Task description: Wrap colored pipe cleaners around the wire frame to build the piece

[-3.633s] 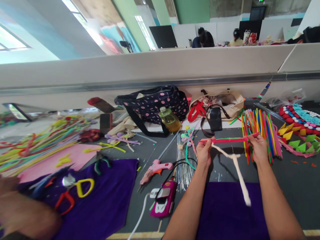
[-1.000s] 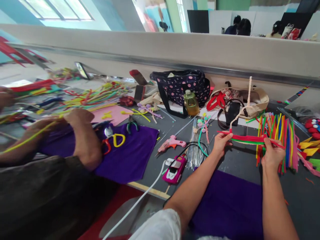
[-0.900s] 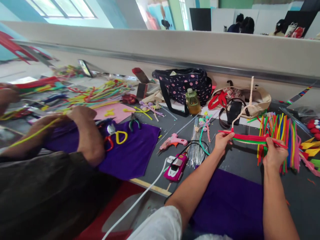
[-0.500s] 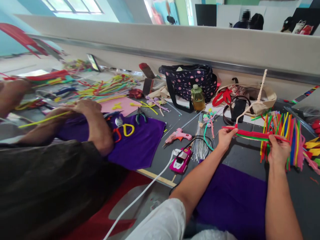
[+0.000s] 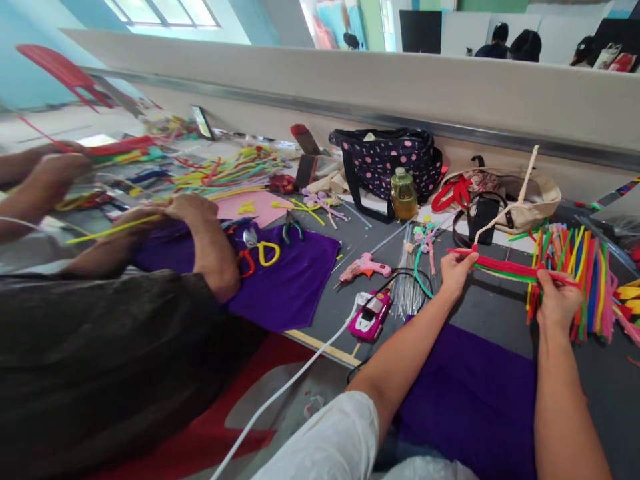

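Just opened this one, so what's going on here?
A person holds a red and green bundle of fuzzy stems level above the dark table, left hand pinching near one end and right hand the other. A twisted cream stem rises from the bundle near the left hand. Loose colorful stems lie by the right hand. To the left, a co-worker's hand is at a yellow stem.

Bright window at upper left, pale blue wall beside it; below, red chair; long cream partition with metal strip, behind dark grey table; black panel beyond.
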Motion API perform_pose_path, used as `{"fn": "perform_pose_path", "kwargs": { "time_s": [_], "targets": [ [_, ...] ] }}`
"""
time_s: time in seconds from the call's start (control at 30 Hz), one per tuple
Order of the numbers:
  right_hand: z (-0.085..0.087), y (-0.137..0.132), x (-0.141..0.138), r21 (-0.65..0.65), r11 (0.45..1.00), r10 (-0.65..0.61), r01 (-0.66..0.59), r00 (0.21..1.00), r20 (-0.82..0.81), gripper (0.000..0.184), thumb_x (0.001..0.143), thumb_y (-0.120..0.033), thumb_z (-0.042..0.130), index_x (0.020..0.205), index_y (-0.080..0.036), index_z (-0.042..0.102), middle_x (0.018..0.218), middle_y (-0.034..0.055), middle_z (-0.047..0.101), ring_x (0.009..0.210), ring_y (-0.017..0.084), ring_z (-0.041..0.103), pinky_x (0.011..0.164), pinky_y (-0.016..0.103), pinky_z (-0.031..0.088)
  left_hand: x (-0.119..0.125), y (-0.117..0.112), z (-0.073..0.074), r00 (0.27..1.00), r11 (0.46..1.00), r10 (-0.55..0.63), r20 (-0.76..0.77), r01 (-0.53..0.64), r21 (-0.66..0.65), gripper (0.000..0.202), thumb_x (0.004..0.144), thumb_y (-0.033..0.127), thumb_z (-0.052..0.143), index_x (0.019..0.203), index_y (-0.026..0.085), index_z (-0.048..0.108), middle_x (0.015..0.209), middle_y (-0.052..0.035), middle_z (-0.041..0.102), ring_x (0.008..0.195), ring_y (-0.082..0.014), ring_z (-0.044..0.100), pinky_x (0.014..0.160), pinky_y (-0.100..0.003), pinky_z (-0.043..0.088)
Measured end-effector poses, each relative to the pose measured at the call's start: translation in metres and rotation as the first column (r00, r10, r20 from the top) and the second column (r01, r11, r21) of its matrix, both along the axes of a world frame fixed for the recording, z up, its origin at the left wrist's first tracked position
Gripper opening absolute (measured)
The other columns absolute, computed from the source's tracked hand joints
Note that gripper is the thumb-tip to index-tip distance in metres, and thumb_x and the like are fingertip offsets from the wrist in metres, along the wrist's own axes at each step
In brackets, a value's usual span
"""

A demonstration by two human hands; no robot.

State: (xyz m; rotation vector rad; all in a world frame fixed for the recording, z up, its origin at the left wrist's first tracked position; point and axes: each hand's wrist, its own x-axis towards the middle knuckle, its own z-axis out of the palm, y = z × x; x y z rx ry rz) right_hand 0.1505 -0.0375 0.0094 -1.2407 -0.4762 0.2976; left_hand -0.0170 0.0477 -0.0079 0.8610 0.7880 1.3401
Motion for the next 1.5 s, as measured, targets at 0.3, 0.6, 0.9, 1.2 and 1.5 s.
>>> {"fn": "perform_pose_path", "kwargs": {
  "time_s": [0.3,0.6,0.9,1.2,1.5],
  "targets": [
    [0.0,-0.003,0.003,0.018,1.0,-0.015,0.016,0.999,-0.05,0.031,0.053,-0.03,0.084,0.069,-0.017,0.061,0.061,-0.003,0.063,0.051,0.011,0.058,0.045,0.021,0.048,0.0,0.0,0.001,0.994,0.994,-0.113,0.014,0.112,0.014,0.033,0.058,0.039,0.083,0.076,0.014,0.07,0.066,-0.0024,0.066,0.058,-0.0123,0.059,0.055,-0.024,0.049],
    [0.0,-0.002,0.003,0.003,0.999,-0.044,0.044,0.999,-0.014,0.028,0.051,-0.027,0.084,0.066,-0.017,0.061,0.057,-0.0042,0.06,0.049,0.009,0.055,0.046,0.02,0.045,-0.001,0.001,-0.002,0.997,0.997,-0.083,0.0,0.083,0.007,0.029,0.058,0.036,0.083,0.072,0.014,0.071,0.062,-0.0005,0.065,0.054,-0.0108,0.056,0.054,-0.024,0.047],
    [0.001,-0.001,0.003,-0.033,0.991,0.122,-0.126,0.986,-0.111,0.031,0.053,-0.031,0.083,0.07,-0.018,0.061,0.059,-0.0031,0.063,0.048,0.009,0.056,0.046,0.02,0.045,-0.002,0.007,-0.006,1.0,1.0,-0.02,-0.019,0.02,0.001,0.031,0.056,0.034,0.084,0.074,0.013,0.071,0.064,-0.0004,0.066,0.056,-0.0104,0.058,0.055,-0.023,0.048],
    [0.003,-0.002,0.005,-0.027,0.988,0.147,-0.153,0.978,-0.146,0.028,0.054,-0.032,0.081,0.067,-0.018,0.061,0.059,-0.0024,0.064,0.049,0.009,0.055,0.048,0.021,0.044,-0.003,0.01,-0.006,0.996,0.996,-0.083,0.032,0.084,-0.034,0.034,0.053,0.034,0.085,0.076,0.013,0.07,0.064,0.0001,0.066,0.055,-0.0096,0.058,0.057,-0.023,0.048],
    [-0.002,0.0,0.005,-0.024,0.984,0.172,-0.178,0.97,-0.171,0.028,0.055,-0.033,0.081,0.066,-0.018,0.06,0.063,-0.0013,0.065,0.052,0.01,0.056,0.049,0.022,0.045,-0.004,0.012,-0.007,0.997,0.991,-0.062,0.037,0.066,-0.117,0.035,0.049,0.033,0.086,0.072,0.012,0.069,0.058,0.0011,0.064,0.048,-0.008,0.055,0.051,-0.021,0.045]
  ]
}}
